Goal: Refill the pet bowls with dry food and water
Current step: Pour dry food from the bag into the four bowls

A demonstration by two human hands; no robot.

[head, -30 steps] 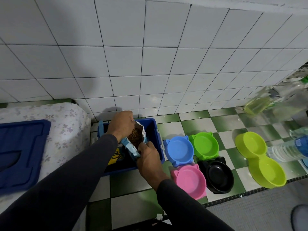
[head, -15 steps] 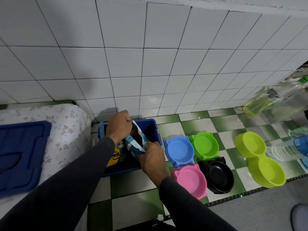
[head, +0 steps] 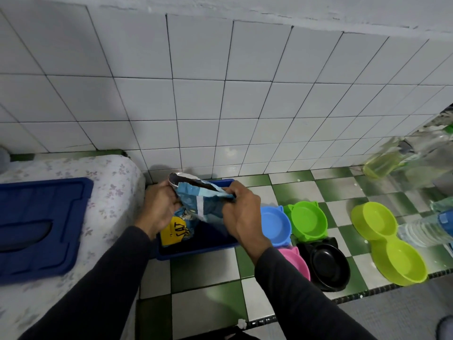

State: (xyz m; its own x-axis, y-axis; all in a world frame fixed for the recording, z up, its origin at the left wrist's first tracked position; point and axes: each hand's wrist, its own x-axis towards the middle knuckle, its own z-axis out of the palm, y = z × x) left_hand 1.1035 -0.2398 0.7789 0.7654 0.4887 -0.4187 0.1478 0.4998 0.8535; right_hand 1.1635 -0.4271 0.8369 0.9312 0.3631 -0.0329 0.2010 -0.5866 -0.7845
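Two hands grip food bag (head: 201, 202), contents hidden

4 single pet bowls: blue bowl (head: 274, 220), green bowl (head: 308, 220), pink bowl (head: 295, 261), black bowl (head: 328, 265), 1 double bowl (head: 389, 242), 1 food bag (head: 198, 202), 1 blue bin (head: 196, 249), 1 blue lid (head: 36, 229), 2 hands: left hand (head: 159, 207), right hand (head: 241, 212)

My blue-and-white food bag (head: 198, 202) sits over a dark blue bin (head: 196, 249), beside blue (head: 274, 224), green (head: 308, 220), pink (head: 295, 263), black (head: 328, 266) and lime bowls (head: 389, 244) on green-and-white checked floor (head: 208, 273).

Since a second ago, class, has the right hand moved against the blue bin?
Yes. The right hand has gone from the blue bin's near rim toward its far right corner, gripping the food bag.
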